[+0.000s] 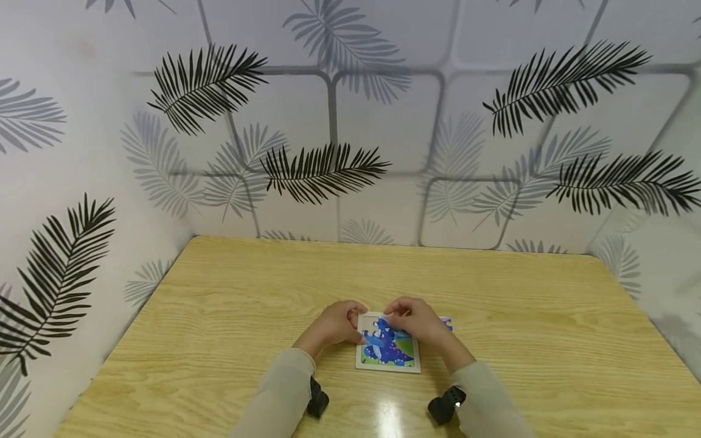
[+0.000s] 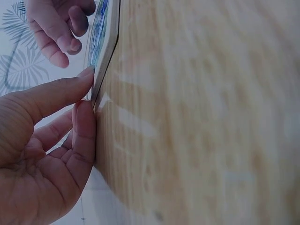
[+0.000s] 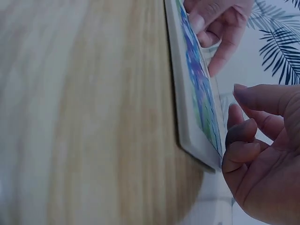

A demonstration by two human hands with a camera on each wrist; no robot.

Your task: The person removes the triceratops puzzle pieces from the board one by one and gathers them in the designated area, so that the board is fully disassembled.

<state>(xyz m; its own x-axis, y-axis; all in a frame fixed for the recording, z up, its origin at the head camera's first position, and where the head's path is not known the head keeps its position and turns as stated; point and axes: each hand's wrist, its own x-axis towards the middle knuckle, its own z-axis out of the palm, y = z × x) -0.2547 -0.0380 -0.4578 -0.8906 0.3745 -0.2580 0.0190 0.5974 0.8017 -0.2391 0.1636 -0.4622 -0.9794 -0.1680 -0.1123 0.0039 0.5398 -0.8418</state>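
Blue dinosaur puzzle [image 1: 390,353], flat, between both hands [image 1: 331,325] [image 1: 420,323]

A yellowish wood-grained table [image 1: 219,340] was seen, with a pale-framed puzzle tray [image 1: 387,368] laid flat on it. Just to the right of the tray, a blue-and-purple piece [image 1: 446,320] was partly hidden. On the near side of the tray, a bright reflection [image 1: 389,420] was thrown across the tabletop, and beyond it rounded corners were shown

Both forearms [image 1: 279,395] are extended forward and angled inward. The left hand [image 1: 331,325] is held in a pinch, thumb against fingertip; the right hand [image 1: 418,319] is held with fingers loosely bent, thumb apart.
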